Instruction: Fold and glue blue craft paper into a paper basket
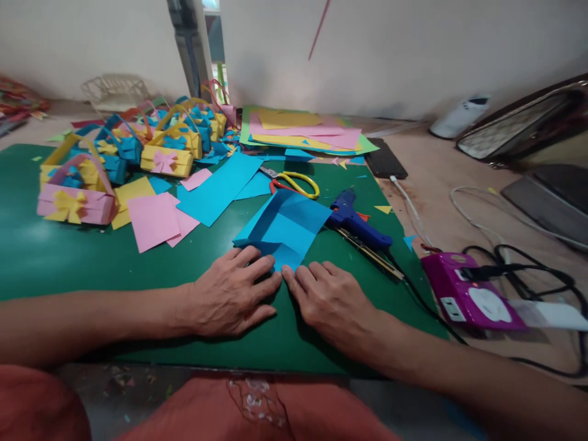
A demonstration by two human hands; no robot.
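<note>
A creased sheet of blue paper (294,223) lies in front of me, its left and near sides partly folded up. My left hand (234,291) rests over its near left edge, palm down, with the fingers stretched and the thumb apart. At the near corner my right hand (328,300) has its fingers curled together, the foremost fingertips pressing on the paper's edge. Its other fingertips are hidden beneath the hand. Just right of the sheet lies a blue glue gun (356,220). Scissors (296,184) with yellow and red handles lie behind the sheet.
Pink paper pieces (154,220) and a flat blue piece (220,190) lie left. Several small paper baskets (76,202) stand at the back left. Stacked coloured sheets (303,128) and a phone (386,158) lie behind. Cables run to a purple power socket box (473,294) at right.
</note>
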